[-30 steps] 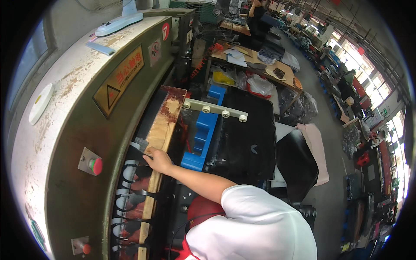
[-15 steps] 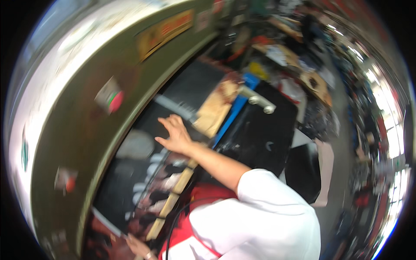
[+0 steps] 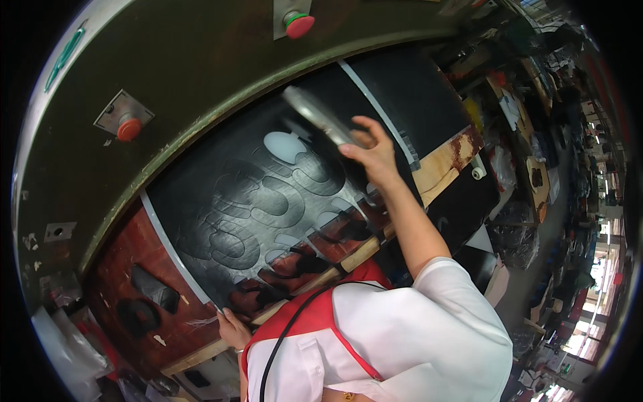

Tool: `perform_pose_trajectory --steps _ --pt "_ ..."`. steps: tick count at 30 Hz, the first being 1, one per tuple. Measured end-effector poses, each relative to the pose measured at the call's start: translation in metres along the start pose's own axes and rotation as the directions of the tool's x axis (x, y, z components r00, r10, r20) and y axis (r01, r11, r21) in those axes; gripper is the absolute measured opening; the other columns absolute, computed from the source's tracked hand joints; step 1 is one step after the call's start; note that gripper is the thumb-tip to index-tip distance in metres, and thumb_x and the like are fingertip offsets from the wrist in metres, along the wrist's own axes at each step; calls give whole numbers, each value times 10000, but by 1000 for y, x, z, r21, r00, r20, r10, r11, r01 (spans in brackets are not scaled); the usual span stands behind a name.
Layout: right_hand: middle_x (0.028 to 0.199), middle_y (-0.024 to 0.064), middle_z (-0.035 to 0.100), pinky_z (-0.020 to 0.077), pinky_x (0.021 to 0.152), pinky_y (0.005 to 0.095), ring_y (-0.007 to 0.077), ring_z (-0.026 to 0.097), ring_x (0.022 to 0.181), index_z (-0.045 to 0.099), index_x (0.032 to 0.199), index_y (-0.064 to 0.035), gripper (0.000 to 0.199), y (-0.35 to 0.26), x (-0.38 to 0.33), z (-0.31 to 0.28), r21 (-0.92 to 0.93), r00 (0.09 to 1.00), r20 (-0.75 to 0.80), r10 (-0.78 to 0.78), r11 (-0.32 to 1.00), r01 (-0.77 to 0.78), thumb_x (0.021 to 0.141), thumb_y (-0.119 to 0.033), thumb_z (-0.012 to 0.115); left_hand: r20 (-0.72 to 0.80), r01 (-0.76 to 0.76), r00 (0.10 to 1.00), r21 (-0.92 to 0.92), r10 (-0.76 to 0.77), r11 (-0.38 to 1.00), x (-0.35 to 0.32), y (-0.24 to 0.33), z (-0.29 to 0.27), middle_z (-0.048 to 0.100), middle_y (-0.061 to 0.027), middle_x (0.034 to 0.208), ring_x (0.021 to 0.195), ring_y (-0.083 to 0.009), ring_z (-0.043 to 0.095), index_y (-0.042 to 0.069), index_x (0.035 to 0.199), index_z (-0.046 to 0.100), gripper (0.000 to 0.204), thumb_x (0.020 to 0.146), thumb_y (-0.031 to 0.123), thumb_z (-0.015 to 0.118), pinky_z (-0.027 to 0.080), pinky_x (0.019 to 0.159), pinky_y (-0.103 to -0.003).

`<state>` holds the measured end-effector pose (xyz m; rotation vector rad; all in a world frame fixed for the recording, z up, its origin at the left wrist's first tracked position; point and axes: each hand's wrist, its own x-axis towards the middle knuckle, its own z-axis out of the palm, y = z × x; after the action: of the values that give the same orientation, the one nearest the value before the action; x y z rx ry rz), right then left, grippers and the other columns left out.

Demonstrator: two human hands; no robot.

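Observation:
A silvery metal cutting die [image 3: 311, 112], smeared by motion, stands tilted above a black sheet [image 3: 194, 194]. My right hand [image 3: 376, 159] grips its near end, thumb against the metal and fingers curled. U-shaped outlines mark the sheet's shiny middle, and a pale grey oval [image 3: 285, 146] shows beside them. Along the near edge, cut-out gaps expose a reddish-brown board. My left hand [image 3: 233, 329] is at the sheet's near left corner, fingers closed on its edge by the end of a pale grey strip [image 3: 175, 249]; its fingertips are partly hidden.
A green machine beam [image 3: 207, 87] with red push buttons [image 3: 128, 127] spans the far side. Dark loose pieces [image 3: 155, 288] lie on the red-brown board [image 3: 114, 258] at left. Right of the sheet are a worn wooden edge [image 3: 442, 164] and cluttered benches.
My view has swung round, bringing more of the sheet and left board into sight. My right hand was spread and empty over the sheet; now it holds the cutting die.

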<state>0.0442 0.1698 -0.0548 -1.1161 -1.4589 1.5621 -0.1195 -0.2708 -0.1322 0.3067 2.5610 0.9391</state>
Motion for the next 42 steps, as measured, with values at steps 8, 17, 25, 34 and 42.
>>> perform_pose_trajectory --steps 8,17,25,34,42 --pt "1217 184 503 426 981 435 370 478 1139 520 1261 -42 833 28 16 -25 -777 806 130 -578 445 445 531 -212 884 -124 -86 987 92 98 992 2 10 4 610 -78 551 524 -263 622 28 1051 608 385 1031 359 413 440 502 -395" --pt "996 148 591 468 810 413 341 550 952 619 952 -17 323 -40 73 8 -678 482 -18 -876 365 638 700 -136 783 -283 -126 946 135 160 983 40 67 0 586 -86 539 522 -291 603 38 908 600 417 1022 395 418 431 511 -412" --pt "972 232 477 499 647 438 375 544 826 574 787 -11 453 -71 114 129 -559 477 -14 -879 403 725 718 -414 769 -408 -108 897 173 171 979 170 90 -4 677 -178 755 672 -372 633 2 972 664 457 1013 389 422 476 633 -457" --pt "1018 175 541 502 737 403 344 576 906 598 859 -35 287 -47 114 67 -563 546 26 -838 439 700 774 -268 741 -368 -138 904 226 216 964 199 131 -30 693 -224 1005 867 -430 650 50 1132 687 526 986 476 414 516 732 -500" --pt "788 211 673 519 748 439 383 655 795 671 978 -12 359 50 122 -21 -520 856 -409 -318 851 68 848 -345 691 -422 -174 851 338 314 925 220 88 -1 697 -230 942 803 -451 649 37 1071 703 567 981 501 389 506 654 -535"
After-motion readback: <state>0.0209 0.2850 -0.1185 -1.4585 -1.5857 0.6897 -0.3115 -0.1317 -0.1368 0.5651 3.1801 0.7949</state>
